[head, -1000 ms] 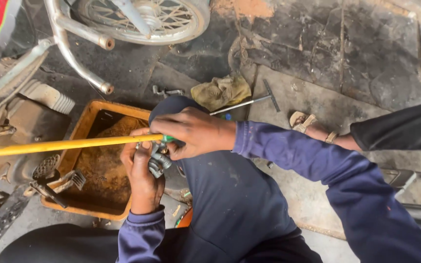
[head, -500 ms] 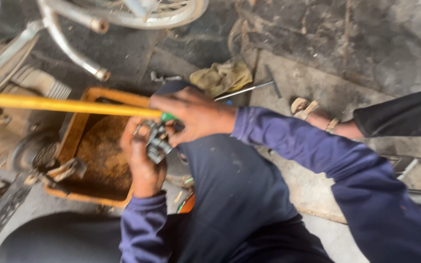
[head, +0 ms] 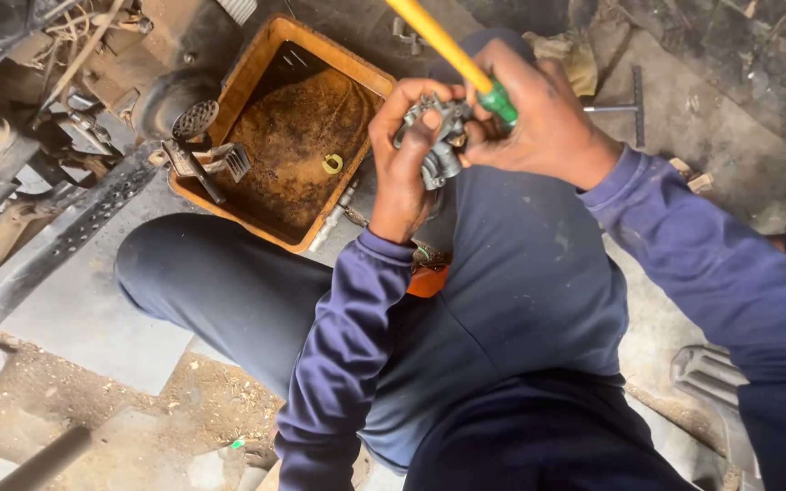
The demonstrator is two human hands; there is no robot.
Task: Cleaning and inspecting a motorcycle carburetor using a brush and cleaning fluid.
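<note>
My left hand (head: 404,159) grips a small grey metal engine part (head: 437,136), held up in front of my chest. My right hand (head: 539,118) is closed around the green nozzle end of a yellow hose (head: 438,38), with the tip pressed against the metal part. The hose runs up and out of the top of the view. Both arms wear dark blue sleeves. Below the hands lies an orange tray (head: 229,109) with dirty brown liquid and a small yellow ring (head: 332,164) in it.
A brush and metal pieces (head: 202,159) rest on the tray's left rim. Motorcycle frame parts (head: 38,118) fill the left side. A T-handle wrench (head: 625,107) and a rag (head: 579,55) lie on the cracked floor at the upper right.
My view has swung down and left. The hose now points up and away instead of running left. Both hands keep their hold on the metal part and the nozzle.
</note>
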